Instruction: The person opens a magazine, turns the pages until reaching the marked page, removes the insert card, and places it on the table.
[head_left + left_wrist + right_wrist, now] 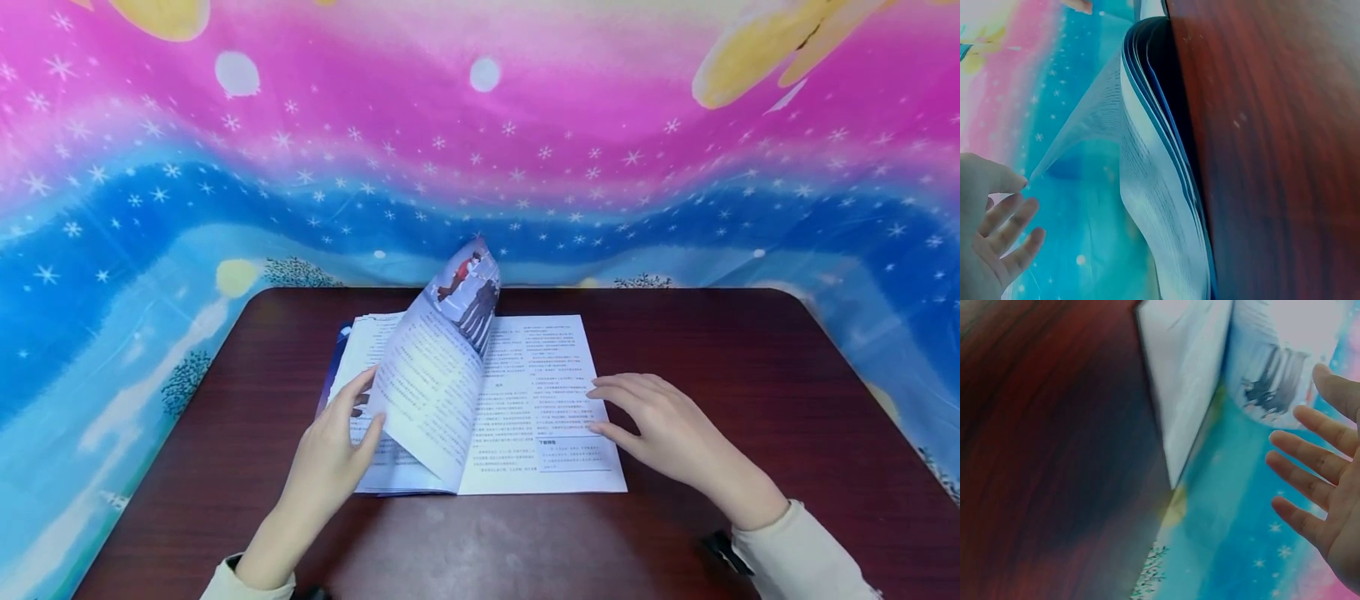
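Note:
An open magazine [558, 358] lies on the dark wooden table, its pages covered with printed text. One page [427, 383] is lifted and curls over toward the left, showing an illustration near its top. My left hand [322, 458] pinches the outer edge of this page between thumb and fingers; in the left wrist view the page [1088, 112] stretches out to the thumb tip. By the magazine's right edge is my right hand [667, 425], fingers extended and holding nothing. The right wrist view shows its fingers [1310, 453] spread apart.
The reddish-brown table [720, 350] has rounded far corners. Behind it and at its sides hangs a pink and blue cloth [420, 167] with snowflakes. The magazine's dark blue cover [327, 383] peeks out at the left.

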Action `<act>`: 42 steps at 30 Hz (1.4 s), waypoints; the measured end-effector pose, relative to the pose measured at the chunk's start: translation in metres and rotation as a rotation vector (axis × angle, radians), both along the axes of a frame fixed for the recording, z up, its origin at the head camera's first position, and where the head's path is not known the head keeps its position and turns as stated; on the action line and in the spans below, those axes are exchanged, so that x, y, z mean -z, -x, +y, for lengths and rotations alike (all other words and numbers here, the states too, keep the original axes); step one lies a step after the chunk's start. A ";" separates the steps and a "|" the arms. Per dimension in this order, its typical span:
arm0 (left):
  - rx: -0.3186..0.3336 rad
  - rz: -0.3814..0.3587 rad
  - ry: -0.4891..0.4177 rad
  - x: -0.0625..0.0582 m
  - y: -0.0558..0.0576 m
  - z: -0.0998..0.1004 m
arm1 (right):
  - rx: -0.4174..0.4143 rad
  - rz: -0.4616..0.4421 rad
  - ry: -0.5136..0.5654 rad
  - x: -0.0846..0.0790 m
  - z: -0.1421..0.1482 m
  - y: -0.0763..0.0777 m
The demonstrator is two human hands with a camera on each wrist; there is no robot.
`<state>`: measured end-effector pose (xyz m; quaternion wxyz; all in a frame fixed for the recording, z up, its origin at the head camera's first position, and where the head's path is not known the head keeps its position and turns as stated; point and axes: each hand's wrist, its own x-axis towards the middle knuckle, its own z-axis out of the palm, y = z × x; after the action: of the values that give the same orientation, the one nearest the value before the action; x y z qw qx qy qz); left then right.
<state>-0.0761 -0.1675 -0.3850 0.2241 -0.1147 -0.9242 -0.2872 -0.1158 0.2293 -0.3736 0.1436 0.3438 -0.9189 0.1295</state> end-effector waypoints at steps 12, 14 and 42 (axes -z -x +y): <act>-0.091 -0.092 0.011 0.006 -0.014 -0.020 | 0.021 -0.183 -0.047 0.011 0.010 0.001; -0.104 -0.125 0.023 0.005 -0.017 -0.022 | 0.025 -0.205 -0.060 0.013 0.011 0.000; -0.137 -0.474 0.110 0.016 -0.034 -0.048 | 0.019 -0.368 -0.144 0.037 0.013 -0.009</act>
<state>-0.0418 -0.2156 -0.4008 0.0133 0.0068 -0.9707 -0.2397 -0.1069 0.2423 -0.4109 -0.0507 0.3150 -0.9398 0.1226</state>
